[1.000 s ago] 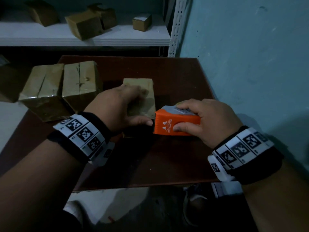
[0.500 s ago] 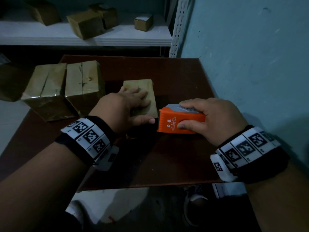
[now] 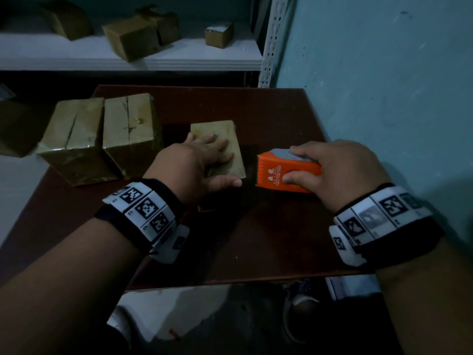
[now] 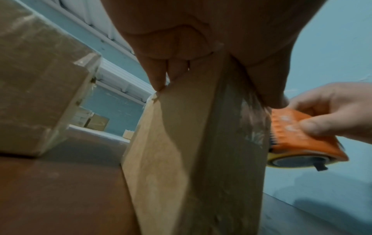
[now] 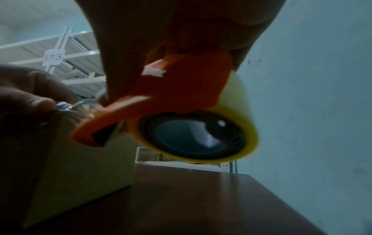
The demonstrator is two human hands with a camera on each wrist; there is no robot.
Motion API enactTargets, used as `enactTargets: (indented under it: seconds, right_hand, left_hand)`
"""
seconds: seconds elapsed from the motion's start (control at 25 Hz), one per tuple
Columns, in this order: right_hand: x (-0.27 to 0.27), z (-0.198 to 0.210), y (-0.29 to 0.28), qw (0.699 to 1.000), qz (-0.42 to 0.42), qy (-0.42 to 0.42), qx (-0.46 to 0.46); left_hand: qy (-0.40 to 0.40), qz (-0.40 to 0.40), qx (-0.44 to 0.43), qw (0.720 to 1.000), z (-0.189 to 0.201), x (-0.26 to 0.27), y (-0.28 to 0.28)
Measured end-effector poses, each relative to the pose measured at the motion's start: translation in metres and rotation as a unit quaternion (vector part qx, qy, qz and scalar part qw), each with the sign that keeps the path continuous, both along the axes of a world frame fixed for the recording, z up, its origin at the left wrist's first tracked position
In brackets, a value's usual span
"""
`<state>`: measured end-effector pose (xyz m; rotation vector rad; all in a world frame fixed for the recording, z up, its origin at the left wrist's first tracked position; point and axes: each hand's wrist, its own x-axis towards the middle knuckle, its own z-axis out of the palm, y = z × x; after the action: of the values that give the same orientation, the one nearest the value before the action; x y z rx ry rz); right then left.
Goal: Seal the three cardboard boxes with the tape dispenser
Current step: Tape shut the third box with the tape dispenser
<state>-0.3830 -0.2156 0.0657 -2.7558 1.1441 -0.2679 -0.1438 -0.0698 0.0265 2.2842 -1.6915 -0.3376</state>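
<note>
A small cardboard box (image 3: 231,139) stands in the middle of the dark brown table (image 3: 268,239). My left hand (image 3: 204,162) lies flat on its top, fingers straight, thumb along the near right edge. My right hand (image 3: 340,172) grips the orange tape dispenser (image 3: 279,172) just right of the box, level with its top. In the left wrist view the dispenser (image 4: 298,136) sits against the right side of the box (image 4: 181,159), where shiny tape shows. The right wrist view shows the yellow tape roll (image 5: 201,136) under the orange body. Two larger taped boxes (image 3: 102,134) stand at the table's left.
A white shelf (image 3: 179,57) behind the table carries several more cardboard boxes. A blue-green wall (image 3: 384,98) runs close along the table's right side. A shoe (image 3: 299,303) is on the floor below the table's front edge.
My left hand has slid farther onto the box top and flattened. The dispenser in my right hand has shifted slightly right, away from the box's edge.
</note>
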Motion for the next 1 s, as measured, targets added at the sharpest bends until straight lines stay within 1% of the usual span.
enactTargets:
  seconds: [0.04,0.12,0.2,0.24,0.32,0.36,0.44,0.48,0.52,0.6,0.68,0.84,0.92,1.0]
  right_hand:
    - [0.005,0.0,0.003,1.0,-0.008,0.003,-0.003]
    - [0.014,-0.001,0.011,1.0,-0.025,0.003,0.01]
    - [0.019,-0.001,0.015,0.999,-0.039,0.015,0.014]
    - [0.019,0.0,0.015,0.999,-0.045,0.028,0.007]
    - [0.014,0.0,0.007,0.995,-0.077,0.059,-0.029]
    - [0.009,0.001,0.001,0.993,-0.104,0.05,-0.038]
    - [0.002,0.003,-0.008,0.99,-0.134,-0.025,-0.022]
    - [0.001,0.001,-0.008,0.99,-0.133,-0.052,-0.013]
    - [0.001,-0.003,-0.007,0.991,-0.125,-0.057,-0.007]
    - [0.005,-0.014,-0.004,0.995,-0.098,-0.03,0.005]
    - [0.007,-0.025,-0.003,0.996,-0.087,0.014,0.008]
    - [0.013,-0.032,-0.001,0.994,-0.088,0.066,0.013]
    - [0.015,-0.034,0.005,0.991,-0.086,0.096,0.026]
    - [0.016,-0.035,0.006,0.989,-0.088,0.109,0.041]
  left_hand:
    - [-0.008,-0.01,0.012,1.0,0.001,0.0,-0.001]
    - [-0.006,-0.006,0.021,1.0,0.009,-0.006,-0.004]
    - [-0.023,-0.004,0.028,0.999,0.015,-0.011,-0.005]
    - [-0.026,-0.006,0.022,0.999,0.014,-0.012,-0.004]
    - [0.0,-0.008,-0.004,1.0,0.008,-0.012,0.0]
    - [0.01,-0.014,-0.014,1.0,0.005,-0.012,0.002]
    - [0.022,-0.015,-0.038,0.999,-0.002,-0.009,0.005]
    - [0.031,-0.009,-0.05,0.998,-0.003,-0.008,0.005]
    - [0.035,-0.01,-0.06,0.998,-0.003,-0.007,0.005]
    - [0.04,-0.019,-0.077,0.996,-0.001,-0.007,0.005]
    - [0.058,-0.009,-0.096,0.994,0.0,-0.009,0.003]
    - [0.093,0.025,-0.14,0.985,-0.004,-0.01,0.001]
    - [0.089,0.037,-0.147,0.984,-0.004,-0.012,0.001]
    - [0.093,0.032,-0.153,0.983,-0.005,-0.013,0.003]
